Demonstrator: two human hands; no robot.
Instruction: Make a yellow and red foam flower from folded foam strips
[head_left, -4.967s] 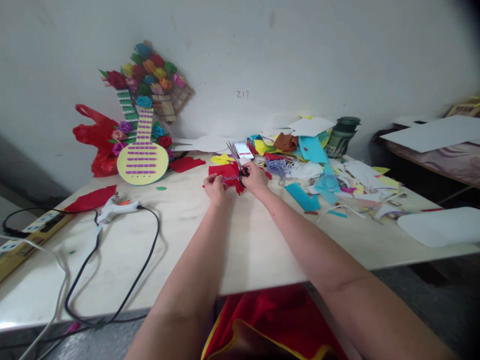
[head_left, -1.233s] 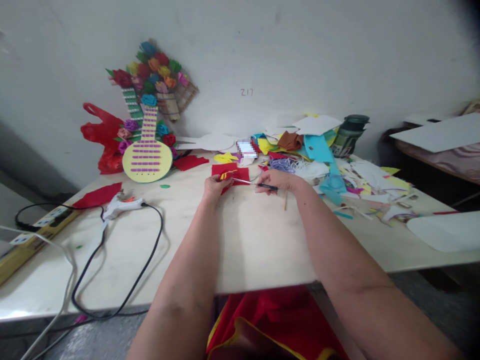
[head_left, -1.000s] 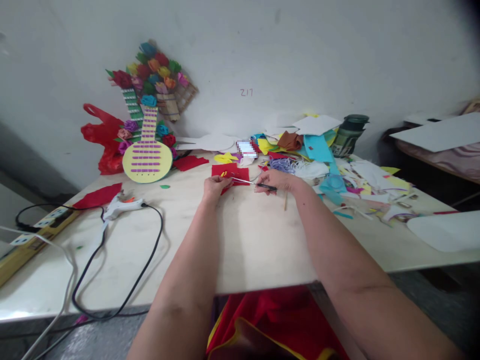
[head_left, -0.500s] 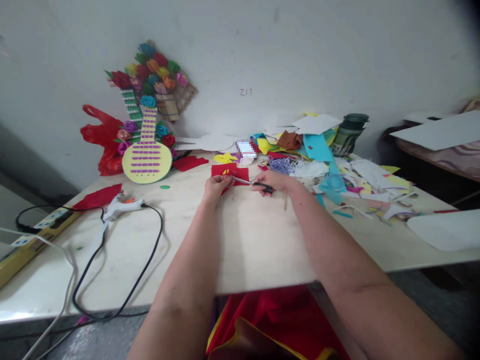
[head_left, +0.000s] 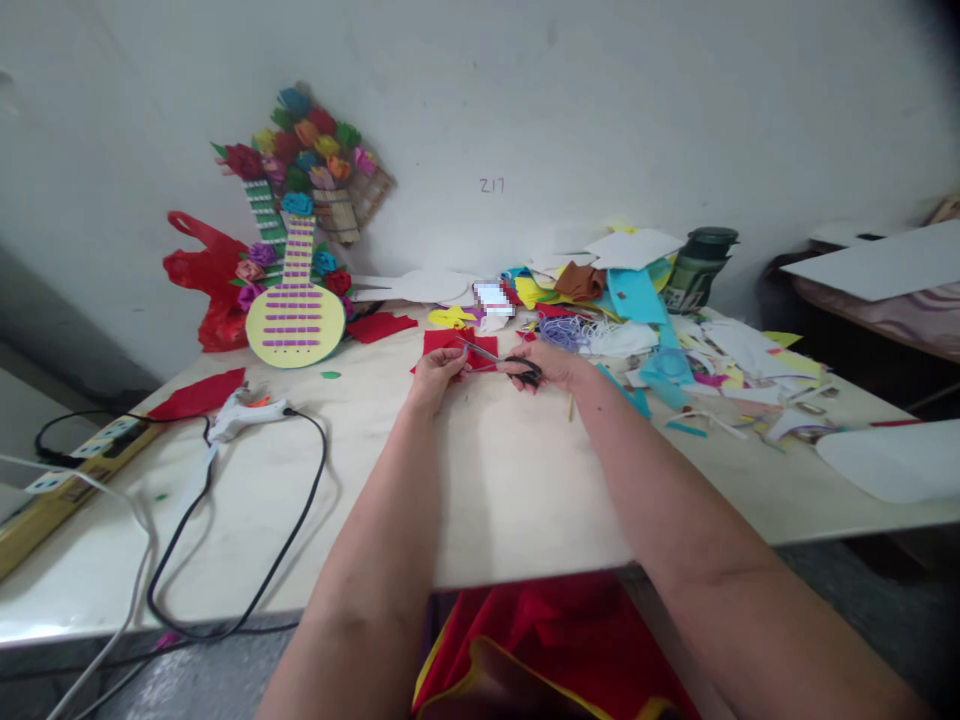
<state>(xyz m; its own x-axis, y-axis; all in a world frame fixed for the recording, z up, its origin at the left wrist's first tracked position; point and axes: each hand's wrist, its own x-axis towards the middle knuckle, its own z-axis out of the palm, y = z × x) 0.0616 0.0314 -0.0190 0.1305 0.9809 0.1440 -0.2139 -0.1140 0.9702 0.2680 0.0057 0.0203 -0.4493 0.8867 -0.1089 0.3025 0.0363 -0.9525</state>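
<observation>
My right hand point(head_left: 534, 366) holds a pair of scissors point(head_left: 527, 372) by the black handles. Their metal blades are spread and point left, reaching the fingertips of my left hand point(head_left: 439, 376). The left fingers are pinched together, and what small piece they hold is too hidden to name. Beneath the blades and behind the left fingers lies a flat red piece of cloth or felt point(head_left: 441, 338) on the table. Just beyond it is a yellow scrap point(head_left: 451, 316).
A yellow round-bodied paper lute point(head_left: 294, 325) with paper flowers stands at back left. A white glue gun point(head_left: 247, 415) and its looped black cord lie left, near a yellow power strip point(head_left: 82, 482). Coloured scraps point(head_left: 720, 350) and a green bottle point(head_left: 699, 268) are at right.
The scissors' blades have gone from closed to spread, and they tilt up more to the left. A yellow bit by my left fingertips no longer shows.
</observation>
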